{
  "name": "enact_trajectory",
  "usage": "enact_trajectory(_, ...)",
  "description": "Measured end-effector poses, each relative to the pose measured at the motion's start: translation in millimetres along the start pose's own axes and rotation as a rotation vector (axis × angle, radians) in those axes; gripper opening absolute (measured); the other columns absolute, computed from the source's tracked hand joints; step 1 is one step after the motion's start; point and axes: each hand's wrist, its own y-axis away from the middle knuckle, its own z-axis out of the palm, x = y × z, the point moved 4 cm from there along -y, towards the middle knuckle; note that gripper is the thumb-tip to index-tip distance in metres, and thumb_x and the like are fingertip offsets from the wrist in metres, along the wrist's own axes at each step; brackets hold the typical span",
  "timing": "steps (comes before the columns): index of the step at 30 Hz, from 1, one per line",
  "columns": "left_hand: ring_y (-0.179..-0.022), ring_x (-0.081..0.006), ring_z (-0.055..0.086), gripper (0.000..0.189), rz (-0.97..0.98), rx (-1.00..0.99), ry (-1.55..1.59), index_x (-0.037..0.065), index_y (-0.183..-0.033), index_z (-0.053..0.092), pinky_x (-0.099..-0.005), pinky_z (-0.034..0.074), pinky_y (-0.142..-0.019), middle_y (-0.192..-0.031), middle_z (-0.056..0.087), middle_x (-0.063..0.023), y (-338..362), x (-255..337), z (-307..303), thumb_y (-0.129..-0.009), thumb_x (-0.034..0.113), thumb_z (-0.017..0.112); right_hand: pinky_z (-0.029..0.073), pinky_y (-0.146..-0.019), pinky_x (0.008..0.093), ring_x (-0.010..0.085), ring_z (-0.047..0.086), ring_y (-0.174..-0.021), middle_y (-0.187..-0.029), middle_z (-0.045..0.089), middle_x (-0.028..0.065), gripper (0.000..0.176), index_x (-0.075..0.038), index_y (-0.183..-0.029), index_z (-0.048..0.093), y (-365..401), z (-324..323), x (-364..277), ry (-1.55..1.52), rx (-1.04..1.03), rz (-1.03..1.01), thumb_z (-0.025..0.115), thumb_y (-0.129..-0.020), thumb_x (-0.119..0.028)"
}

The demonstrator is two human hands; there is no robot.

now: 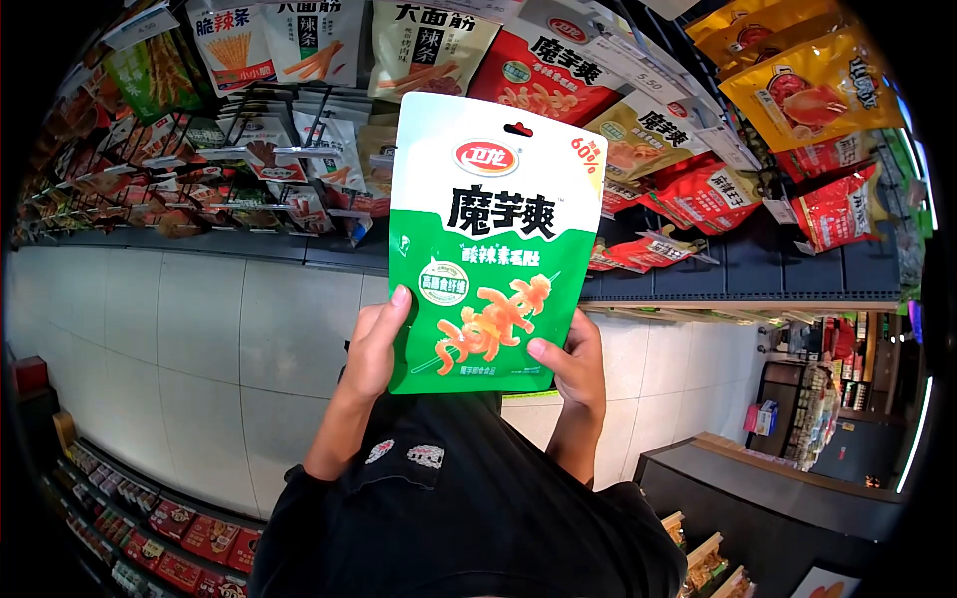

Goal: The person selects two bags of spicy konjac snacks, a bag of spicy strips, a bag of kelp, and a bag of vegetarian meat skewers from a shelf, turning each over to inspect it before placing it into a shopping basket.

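Note:
A green and white snack bag with Chinese lettering and a picture of orange curled pieces is held upright before me, its printed front toward the camera. On its left edge, my left hand grips with the thumb on the front. My right hand pinches the lower right edge, thumb also on the front. The fingers of both hands are partly hidden behind the bag. Just behind its top hangs a red and white snack bag of similar design.
Racks of hanging snack bags stretch across the top, with a dark shelf edge below. Yellow bags hang at upper right. Light floor tiles lie underneath. Boxed goods fill a low shelf at lower left; a dark display unit stands at right.

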Motion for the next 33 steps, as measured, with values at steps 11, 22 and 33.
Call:
enact_trajectory(11,-0.083,-0.0104,0.056,0.045,0.013,0.015,0.044,-0.007,-0.098,0.060,-0.0230,0.042,-0.075,-0.094,0.063,-0.0102,0,3,-2,-0.097,0.031,0.036,0.043,-0.085,0.0271,0.0120,0.053,-0.098,-0.110,0.058,0.0069,0.045,0.004,-0.119,0.050,1,-3,10,-0.021,0.007,0.041,0.066,-0.077,-0.004)
enact_trajectory(22,-0.076,-0.0101,0.058,0.045,0.012,0.094,0.175,-0.006,-0.098,0.060,-0.0223,0.045,-0.068,-0.090,0.064,-0.0103,-2,4,-5,-0.097,0.033,0.036,0.045,-0.073,0.0247,0.0086,0.055,-0.083,-0.093,0.062,0.0029,0.029,0.002,-0.102,0.060,3,1,11,0.144,-0.081,0.083,0.069,-0.076,-0.009)
enact_trajectory(33,-0.078,-0.0108,0.059,0.045,0.006,0.086,0.202,-0.006,-0.101,0.059,-0.0228,0.046,-0.069,-0.092,0.064,-0.0110,-3,2,-8,-0.097,0.032,0.037,0.037,-0.054,0.0195,0.0030,0.049,-0.064,-0.076,0.058,-0.0020,0.019,-0.001,-0.092,0.063,4,1,15,0.219,-0.075,0.119,0.067,-0.078,-0.012)
